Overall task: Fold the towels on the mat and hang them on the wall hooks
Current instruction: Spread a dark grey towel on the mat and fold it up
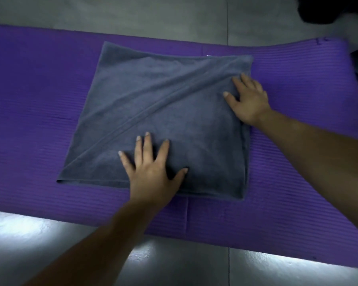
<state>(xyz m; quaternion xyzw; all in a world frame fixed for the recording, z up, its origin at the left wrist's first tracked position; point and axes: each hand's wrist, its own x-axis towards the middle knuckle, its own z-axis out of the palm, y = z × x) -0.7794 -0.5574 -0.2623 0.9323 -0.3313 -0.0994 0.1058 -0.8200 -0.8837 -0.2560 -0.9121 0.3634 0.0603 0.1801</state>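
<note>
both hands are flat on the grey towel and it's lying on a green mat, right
Not quite. The head view shows the mat is purple, not green. The rest holds: the left hand and right hand lie flat on the grey towel, which lies on that mat.

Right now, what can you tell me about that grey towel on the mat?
The grey towel looks like soft terry cloth, folded into a rough square and lying flat on the purple ribbed mat. A hemmed edge runs diagonally across its top layer. The left hand presses flat on its near part; the right hand rests near its right edge.
</note>
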